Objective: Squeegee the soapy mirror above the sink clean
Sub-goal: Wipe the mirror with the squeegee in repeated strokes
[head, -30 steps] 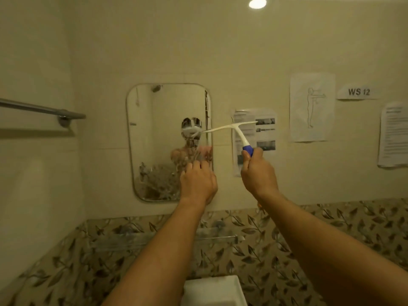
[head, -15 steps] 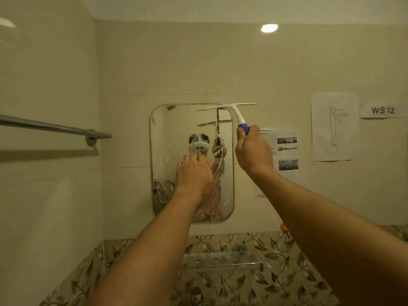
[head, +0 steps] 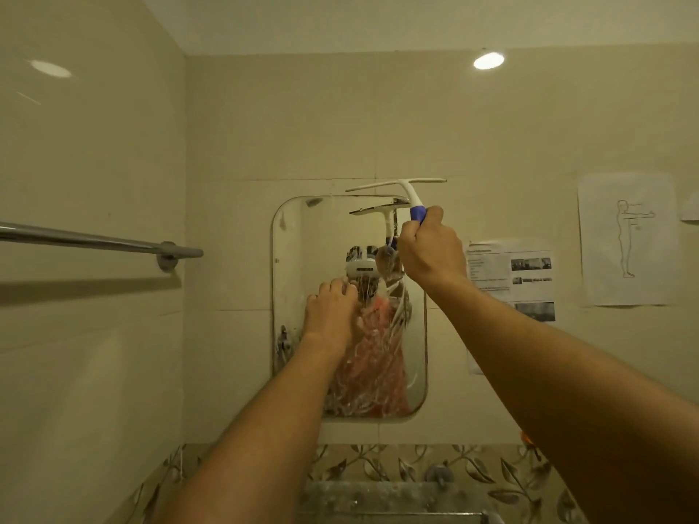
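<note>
Head view shows the squeegee (head: 397, 183) held just above the top edge of the mirror (head: 302, 259), toward its upper right corner, blade bar running level from side to side and the handle dropping down and to the right into the right hand (head: 431, 251), which is closed around the blue grip. The long axis of the blade lies across the mirror's width — its right end overhangs the frame onto the wall. The left hand (head: 331, 312) rests with fingers against the glass near the middle, holding nothing. Soap streaks cover the lower right of the mirror. A stroke started off the glass could skip at the frame edge and leave a band — and the braced hand may smear its path.
</note>
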Motion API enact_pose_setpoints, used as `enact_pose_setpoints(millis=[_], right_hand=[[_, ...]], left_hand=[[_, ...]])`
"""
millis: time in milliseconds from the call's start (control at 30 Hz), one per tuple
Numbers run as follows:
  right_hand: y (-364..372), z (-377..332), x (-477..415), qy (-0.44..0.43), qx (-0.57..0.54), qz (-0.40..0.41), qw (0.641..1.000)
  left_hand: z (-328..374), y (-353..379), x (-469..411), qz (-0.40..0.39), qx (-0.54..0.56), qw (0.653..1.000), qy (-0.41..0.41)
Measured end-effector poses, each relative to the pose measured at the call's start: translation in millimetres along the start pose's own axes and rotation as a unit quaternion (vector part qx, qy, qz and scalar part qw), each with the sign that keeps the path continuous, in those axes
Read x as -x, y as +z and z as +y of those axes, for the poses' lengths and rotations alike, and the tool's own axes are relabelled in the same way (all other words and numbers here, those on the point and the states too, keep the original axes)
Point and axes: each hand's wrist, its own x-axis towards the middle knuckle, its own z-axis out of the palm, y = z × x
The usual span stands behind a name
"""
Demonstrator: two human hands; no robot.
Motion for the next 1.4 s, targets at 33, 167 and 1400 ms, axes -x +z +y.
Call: enact_pose_setpoints(millis=[33, 167, 1400], right_hand=[[4, -1, -1, 0.0, -0.002, -0.001, 1.0], [20, -4, -5, -0.016, 0.007, 0.013, 1.0], [79, 1, -24, 0.027, 0.115, 0.019, 0.993]], left_hand=[[-2, 3, -2, -0.003, -0.006, 1.0, 0.003], [-12, 16, -15, 0.004, 0.006, 1.0, -0.001], [-44, 97, -44, 0.028, -0.031, 0.999, -0.016]])
